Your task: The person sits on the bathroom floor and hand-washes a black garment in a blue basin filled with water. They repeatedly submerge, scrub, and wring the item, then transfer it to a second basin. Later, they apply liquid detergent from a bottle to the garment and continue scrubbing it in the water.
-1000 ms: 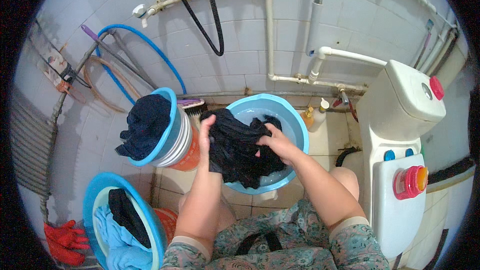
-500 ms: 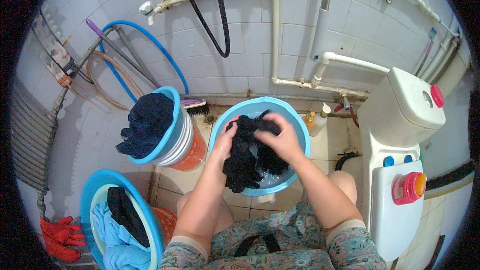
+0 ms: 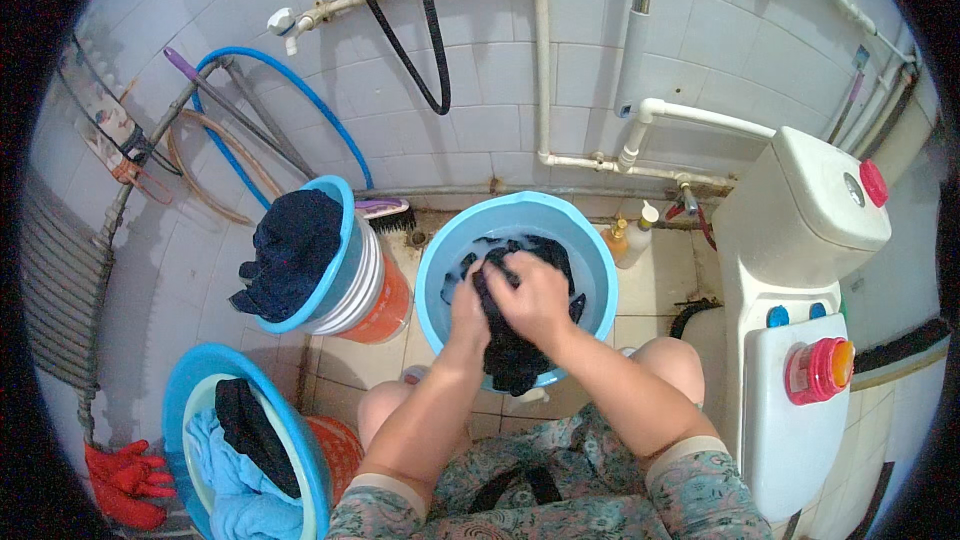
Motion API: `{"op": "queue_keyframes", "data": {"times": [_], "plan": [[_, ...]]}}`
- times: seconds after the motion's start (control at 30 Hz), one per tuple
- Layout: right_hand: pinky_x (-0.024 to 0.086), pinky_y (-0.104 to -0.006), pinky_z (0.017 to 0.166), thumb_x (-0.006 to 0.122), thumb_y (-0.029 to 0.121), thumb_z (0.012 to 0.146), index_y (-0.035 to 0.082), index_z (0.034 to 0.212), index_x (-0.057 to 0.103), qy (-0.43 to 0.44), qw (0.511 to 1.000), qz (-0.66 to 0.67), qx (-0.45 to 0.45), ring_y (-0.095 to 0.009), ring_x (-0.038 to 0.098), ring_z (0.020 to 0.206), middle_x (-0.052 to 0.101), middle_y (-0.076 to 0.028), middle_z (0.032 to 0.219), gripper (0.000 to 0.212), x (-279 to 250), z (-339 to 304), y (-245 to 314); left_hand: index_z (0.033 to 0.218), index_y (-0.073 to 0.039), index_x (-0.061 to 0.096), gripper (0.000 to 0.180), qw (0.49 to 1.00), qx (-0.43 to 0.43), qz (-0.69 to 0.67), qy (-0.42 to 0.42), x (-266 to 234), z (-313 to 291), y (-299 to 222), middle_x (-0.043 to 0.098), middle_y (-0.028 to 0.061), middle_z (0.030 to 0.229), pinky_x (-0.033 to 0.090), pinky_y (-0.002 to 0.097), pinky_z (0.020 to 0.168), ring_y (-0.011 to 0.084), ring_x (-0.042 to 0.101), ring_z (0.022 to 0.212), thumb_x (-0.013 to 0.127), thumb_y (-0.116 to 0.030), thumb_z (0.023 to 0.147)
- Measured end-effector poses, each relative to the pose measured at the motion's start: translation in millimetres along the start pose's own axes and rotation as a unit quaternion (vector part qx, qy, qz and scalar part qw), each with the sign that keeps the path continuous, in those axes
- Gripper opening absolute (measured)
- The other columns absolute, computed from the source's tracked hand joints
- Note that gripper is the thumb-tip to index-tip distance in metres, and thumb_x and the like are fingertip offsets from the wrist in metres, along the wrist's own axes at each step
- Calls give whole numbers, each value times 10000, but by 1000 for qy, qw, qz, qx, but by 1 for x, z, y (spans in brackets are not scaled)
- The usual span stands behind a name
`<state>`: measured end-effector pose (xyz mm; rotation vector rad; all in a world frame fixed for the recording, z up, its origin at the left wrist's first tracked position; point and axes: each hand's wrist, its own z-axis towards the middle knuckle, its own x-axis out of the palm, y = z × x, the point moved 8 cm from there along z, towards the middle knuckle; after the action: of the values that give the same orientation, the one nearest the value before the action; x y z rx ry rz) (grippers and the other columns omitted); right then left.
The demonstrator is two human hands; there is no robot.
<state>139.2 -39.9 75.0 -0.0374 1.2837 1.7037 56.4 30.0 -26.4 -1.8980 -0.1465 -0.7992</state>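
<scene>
Both hands are working over the blue basin (image 3: 600, 285), close together near its middle. The left hand (image 3: 468, 315) is curling its fingers around bunched black cloth (image 3: 512, 358), and the right hand (image 3: 532, 298) is pressing over and gripping the same bunch, its fingertips partly blurring. Part of the cloth is lying in the water on the far and right side; another part is hanging toward the person, crossing the near rim in this view, though whether it is touching that edge I cannot tell.

Both hands are staying inside the left and right rims, with water showing between the left hand and the left wall. The person's knees are flanking the near edge. To the left, a strip of floor (image 3: 420, 270) is separating the basin from an orange-and-white bucket (image 3: 378, 305), which is carrying a tilted blue tub (image 3: 345, 250) of dark clothes (image 3: 292, 255). To the right, two pump bottles (image 3: 632, 238) are standing just beside the rim, and tile is showing between the basin and the toilet (image 3: 800, 200).
</scene>
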Motion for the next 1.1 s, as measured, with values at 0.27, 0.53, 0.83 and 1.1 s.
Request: {"op": "queue_keyframes", "data": {"times": [0.27, 0.53, 0.83, 1.1], "plan": [[449, -352, 787, 513, 328, 895, 9, 1054, 519, 238, 865, 305, 319, -227, 593, 869, 609, -125, 991, 356, 41, -9, -89, 977, -30, 600, 286, 996, -16, 86, -5, 1, 1, -41, 607, 55, 945, 445, 301, 788, 162, 573, 854, 569, -283, 847], [447, -290, 823, 698, 140, 705, 3, 1119, 559, 376, 841, 319, 222, -158, 579, 904, 630, -76, 978, 457, 15, -14, -49, 976, -41, 587, 286, 891, 261, 317, 193, 33, -17, -118, 574, 69, 1017, 397, 312, 880, 182, 538, 975, 545, -298, 856], [427, -272, 863, 533, -39, 704, 34, 1037, 591, 123, 872, 459, 117, -155, 550, 946, 596, -53, 995, 345, -36, 21, -37, 1365, -27, 232, 881, 860, 79, 377, 334, 64, -42, -16, 404, 125, 1295, 302, 322, 1012, 195, 398, 1186, 757, -223, 685], [428, -287, 896, 477, -108, 710, 56, 1209, 498, -32, 859, 496, 125, -175, 545, 1010, 569, -83, 1103, 526, -94, 40, -52, 1131, -7, 540, 476, 921, -88, 338, 170, 14, -6, -9, 618, 118, 1021, 458, 357, 839, 244, 601, 889, 663, -241, 736]]}}
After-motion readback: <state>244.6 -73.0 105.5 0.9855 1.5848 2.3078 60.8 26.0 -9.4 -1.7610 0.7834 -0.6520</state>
